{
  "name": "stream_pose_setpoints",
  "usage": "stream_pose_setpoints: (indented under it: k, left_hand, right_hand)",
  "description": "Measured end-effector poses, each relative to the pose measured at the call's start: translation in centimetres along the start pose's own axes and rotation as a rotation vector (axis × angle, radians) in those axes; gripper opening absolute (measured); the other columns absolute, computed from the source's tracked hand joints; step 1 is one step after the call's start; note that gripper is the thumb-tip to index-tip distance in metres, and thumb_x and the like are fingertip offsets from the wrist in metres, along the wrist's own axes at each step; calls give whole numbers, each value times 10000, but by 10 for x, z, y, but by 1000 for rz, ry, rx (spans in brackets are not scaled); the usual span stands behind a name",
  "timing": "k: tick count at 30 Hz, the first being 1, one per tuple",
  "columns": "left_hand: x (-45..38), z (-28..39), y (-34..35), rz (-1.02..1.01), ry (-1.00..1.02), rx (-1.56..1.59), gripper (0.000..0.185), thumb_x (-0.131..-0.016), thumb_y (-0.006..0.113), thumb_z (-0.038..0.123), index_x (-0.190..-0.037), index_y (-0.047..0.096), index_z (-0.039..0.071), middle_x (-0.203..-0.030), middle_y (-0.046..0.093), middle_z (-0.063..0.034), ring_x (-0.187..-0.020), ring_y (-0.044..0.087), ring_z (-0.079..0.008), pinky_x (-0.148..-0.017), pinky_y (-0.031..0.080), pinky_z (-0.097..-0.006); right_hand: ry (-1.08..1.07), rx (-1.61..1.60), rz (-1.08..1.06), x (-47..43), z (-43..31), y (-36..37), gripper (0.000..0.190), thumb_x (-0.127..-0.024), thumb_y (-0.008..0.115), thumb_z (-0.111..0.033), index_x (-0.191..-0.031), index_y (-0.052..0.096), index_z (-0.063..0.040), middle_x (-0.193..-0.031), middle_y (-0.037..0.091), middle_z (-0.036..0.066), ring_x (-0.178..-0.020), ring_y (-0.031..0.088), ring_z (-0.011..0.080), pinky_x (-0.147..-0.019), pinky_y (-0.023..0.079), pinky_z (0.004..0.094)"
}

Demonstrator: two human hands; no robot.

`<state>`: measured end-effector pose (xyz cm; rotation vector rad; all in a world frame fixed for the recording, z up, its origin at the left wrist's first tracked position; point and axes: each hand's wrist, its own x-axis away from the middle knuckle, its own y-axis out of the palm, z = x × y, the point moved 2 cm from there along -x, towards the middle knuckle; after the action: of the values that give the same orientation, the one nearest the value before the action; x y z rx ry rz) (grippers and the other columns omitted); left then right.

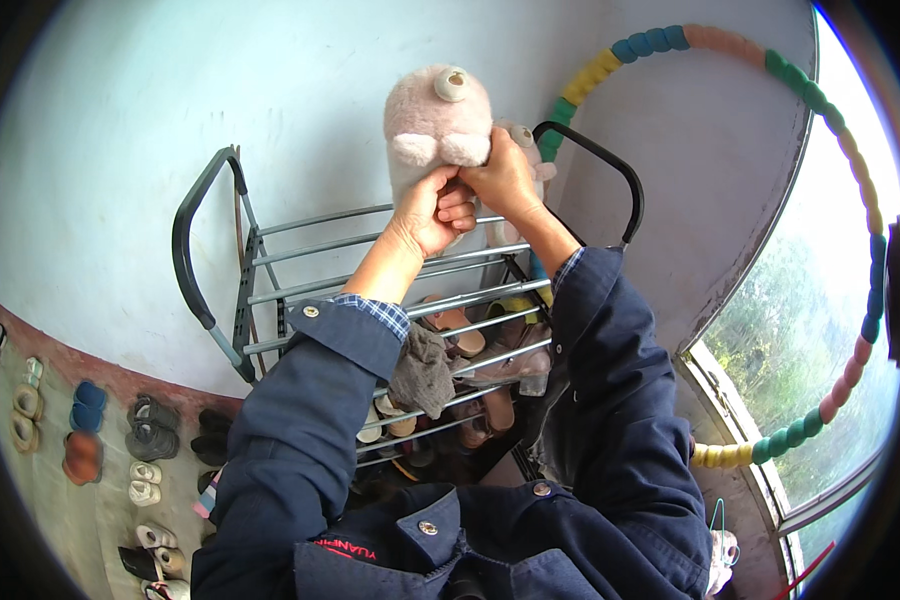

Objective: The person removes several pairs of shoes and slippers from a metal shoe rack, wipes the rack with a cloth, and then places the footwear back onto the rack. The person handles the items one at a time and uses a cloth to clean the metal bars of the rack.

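A pink and white fluffy plush slipper (436, 112), with a bear-like snout on it, is held up above the metal shoe rack (322, 246). My left hand (431, 214) pinches its lower edge, fingers curled. My right hand (504, 174) grips its right side, the two hands nearly touching. Behind my right hand, a second plush piece (529, 146) of the same look is partly hidden. A grey cloth (422, 370) hangs over the lower rack bars, beside a sandal (457, 328) and a brown heeled shoe (514, 360).
Rows of shoes (152, 427) stand on the floor at left. A multicoloured padded hoop (877, 277) leans at right before the window (787, 300). The rack's black curved handles (187, 225) rise at both sides, near the wall (120, 187).
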<state>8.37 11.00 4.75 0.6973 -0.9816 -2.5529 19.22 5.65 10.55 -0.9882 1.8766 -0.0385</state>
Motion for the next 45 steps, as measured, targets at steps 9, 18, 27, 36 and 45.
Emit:
stream_pose_setpoints:
  k: [9,18,27,36,45]
  left_hand:
    - [101,-60,29,207,-75,-255,92,-889,517,91,-934,590,59,-551,372,63,-424,314,-39,-419,288,-217]
    - [168,-114,26,179,-293,-241,111,-906,528,91,-966,576,10,-613,400,54,-477,334,-34,-450,308,-197]
    - [202,-117,16,233,-285,-208,113,-905,524,66,-974,580,-5,-618,423,40,-491,354,-48,-478,333,-217]
    - [225,-125,14,237,-301,-217,127,-910,531,98,-974,588,5,-627,423,45,-508,355,-46,-480,319,-210]
    - [238,-145,8,173,-346,-183,121,-921,539,110,-982,580,15,-627,426,40,-515,370,-45,-467,321,-200]
  right_hand:
    - [-61,129,299,-31,69,4,457,-680,733,-47,-1065,501,37,-927,627,188,-834,653,297,-651,527,375]
    - [-76,157,178,-41,134,39,390,-716,701,-51,-1052,536,58,-800,654,180,-623,670,245,-517,544,371]
    - [318,420,-243,-27,118,52,265,-684,670,-94,-864,641,97,-847,658,282,-854,667,384,-721,535,424]
    - [219,695,-254,-7,70,20,452,-717,634,-121,-1155,582,-19,-926,656,245,-911,645,385,-770,519,439]
    - [-397,804,-204,11,27,18,585,-731,682,-169,-1282,494,-238,-1355,426,89,-1224,421,344,-927,453,458]
